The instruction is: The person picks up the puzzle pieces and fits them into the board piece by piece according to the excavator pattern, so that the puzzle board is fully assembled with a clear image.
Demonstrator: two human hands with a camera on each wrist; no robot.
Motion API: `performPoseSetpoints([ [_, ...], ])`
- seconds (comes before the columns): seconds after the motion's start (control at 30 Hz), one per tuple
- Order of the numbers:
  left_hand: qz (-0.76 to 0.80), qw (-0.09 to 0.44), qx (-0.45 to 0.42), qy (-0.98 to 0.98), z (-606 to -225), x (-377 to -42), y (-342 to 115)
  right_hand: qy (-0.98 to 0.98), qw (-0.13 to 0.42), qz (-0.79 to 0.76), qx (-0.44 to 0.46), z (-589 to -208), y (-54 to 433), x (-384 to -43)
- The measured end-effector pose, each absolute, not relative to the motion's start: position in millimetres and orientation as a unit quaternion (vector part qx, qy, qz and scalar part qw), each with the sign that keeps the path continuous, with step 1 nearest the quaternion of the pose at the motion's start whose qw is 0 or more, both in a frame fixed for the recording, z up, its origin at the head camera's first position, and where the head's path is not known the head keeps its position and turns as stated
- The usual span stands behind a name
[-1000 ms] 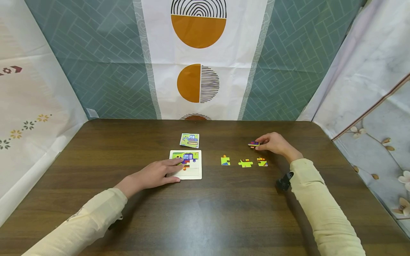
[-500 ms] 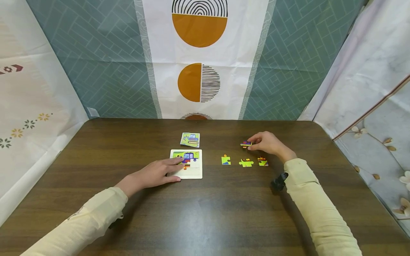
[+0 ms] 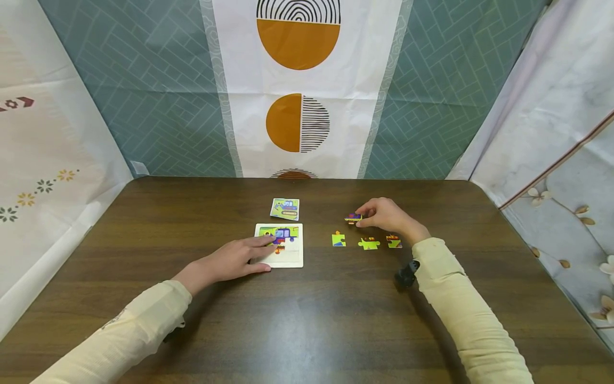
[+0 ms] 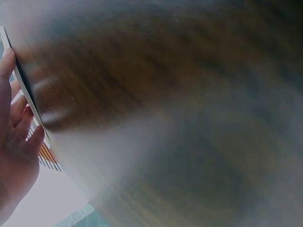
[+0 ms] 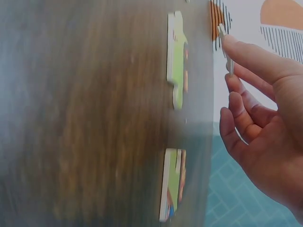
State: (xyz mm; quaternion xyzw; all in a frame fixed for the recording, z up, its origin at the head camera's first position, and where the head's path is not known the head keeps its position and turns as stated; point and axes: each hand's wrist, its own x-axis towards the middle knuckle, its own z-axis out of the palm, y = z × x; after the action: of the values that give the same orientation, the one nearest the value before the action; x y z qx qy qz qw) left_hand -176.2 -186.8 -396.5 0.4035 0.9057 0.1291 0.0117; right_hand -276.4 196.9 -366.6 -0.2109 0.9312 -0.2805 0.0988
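Note:
My left hand (image 3: 236, 260) rests on the left side of a white puzzle tray (image 3: 296, 260), fingers spread over its edge. Inside the tray are some fitted pieces (image 3: 284, 233) showing part of a purple vehicle on green; its lower right is bare white. My right hand (image 3: 387, 217) pinches a purple puzzle piece (image 3: 352, 218) with a yellow striped band between thumb and fingers. In the right wrist view that puzzle piece (image 5: 229, 64) is seen edge-on, raised off the table. In the left wrist view, my left hand (image 4: 19, 146) touches the tray's edge.
Between tray and right arm lie a green puzzle piece with a blue corner (image 3: 338, 240), a wide green puzzle piece (image 3: 369, 244) and another green puzzle piece (image 3: 394, 242). A picture card of an excavator (image 3: 285, 209) lies behind the tray. The brown table (image 3: 288, 330) meets hanging cloths at its back.
My right hand has moved left with the purple puzzle piece, from behind the rightmost loose pieces toward the tray. My left hand has stayed on the tray.

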Motion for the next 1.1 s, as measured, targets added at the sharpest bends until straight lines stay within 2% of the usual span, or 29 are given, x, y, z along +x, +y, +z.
performPoseSetpoints([
  [0.5, 0.124, 0.019, 0.396, 0.910, -396, -177, -186, 0.922, 0.127, -0.289, -0.226, -369, 161, -268],
  [1.1, 0.127, 0.019, 0.394, 0.910, -396, -177, -185, 0.914, 0.129, -0.281, -0.263, -371, 115, -260],
])
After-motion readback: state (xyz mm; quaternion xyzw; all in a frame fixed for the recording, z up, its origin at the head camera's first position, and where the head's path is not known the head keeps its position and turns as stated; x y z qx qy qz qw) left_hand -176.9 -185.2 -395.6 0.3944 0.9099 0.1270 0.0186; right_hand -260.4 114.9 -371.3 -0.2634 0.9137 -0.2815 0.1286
